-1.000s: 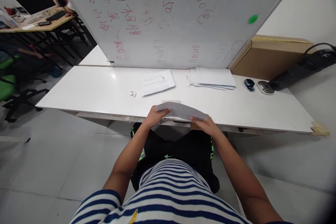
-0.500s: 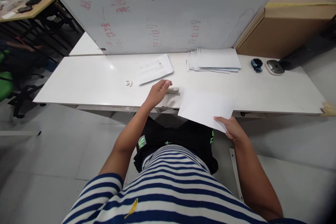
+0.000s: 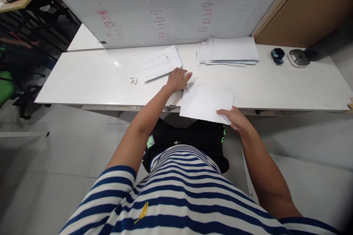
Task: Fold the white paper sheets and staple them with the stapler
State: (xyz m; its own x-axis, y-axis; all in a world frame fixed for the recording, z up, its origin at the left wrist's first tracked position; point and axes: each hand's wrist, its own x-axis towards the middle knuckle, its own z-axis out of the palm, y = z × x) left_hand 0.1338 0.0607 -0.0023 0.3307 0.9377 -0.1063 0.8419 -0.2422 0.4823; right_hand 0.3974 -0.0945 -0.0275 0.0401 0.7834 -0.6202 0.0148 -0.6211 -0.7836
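Observation:
My right hand (image 3: 234, 118) pinches the near right corner of a blank white sheaf of paper (image 3: 205, 102), which lies half over the front edge of the white table (image 3: 91, 80). My left hand (image 3: 178, 79) rests on the table just left of the paper, its fingers curled over a small pale stapler (image 3: 189, 76); only the stapler's tip shows. A printed sheet (image 3: 160, 62) lies just beyond the left hand. A thick stack of papers (image 3: 228, 49) sits further back to the right.
A whiteboard (image 3: 165, 3) with red writing leans at the table's back. A cardboard box (image 3: 303, 11) stands at the right rear. A small white object (image 3: 133, 80), a blue gadget (image 3: 277, 54) and a grey mouse-like device (image 3: 298, 58) lie on the table.
My left hand let go of the paper, reached to the stapler and closed over it. My right hand laid the bent paper flat at the table's edge.

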